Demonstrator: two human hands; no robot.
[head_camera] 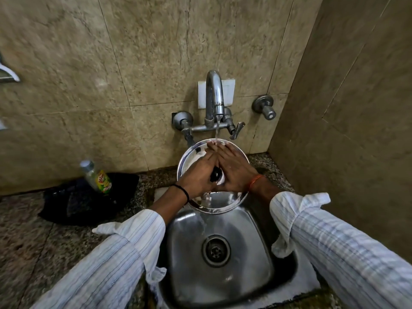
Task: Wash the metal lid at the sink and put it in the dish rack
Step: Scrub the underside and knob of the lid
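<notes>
Head view, metal lid [194,157]: we hold the round steel lid tilted over the sink [252,237], its far edge raised toward the tap [214,94], so that water runs down its face and drains off the near edge into the basin rather than onto the counter.
Head view, knob [215,175]: the black knob at the lid's centre shows between our two hands; it faces us, so we judge that the knob side is being rinsed.
Head view, left hand [198,172]: our fingers lie extended over the lid beside the knob, with the thumb side curled near it; we judge this hand steadies the lid, though the grip beneath is hidden.
Head view, right hand [231,168]: our fingers are spread flat against the lid, fingertips up in the stream, placed to rub the surface where the water lands.
Head view, water stream [217,128]: it falls from the spout onto the lid's upper edge and our fingertips.
Head view, soap bottle [98,177]: it stands on a dark cloth [73,204] on the counter to our left, well apart from the lid.
Head view, dish rack: not in view; we judge that the washing step is under way and the placing is not yet done.
</notes>
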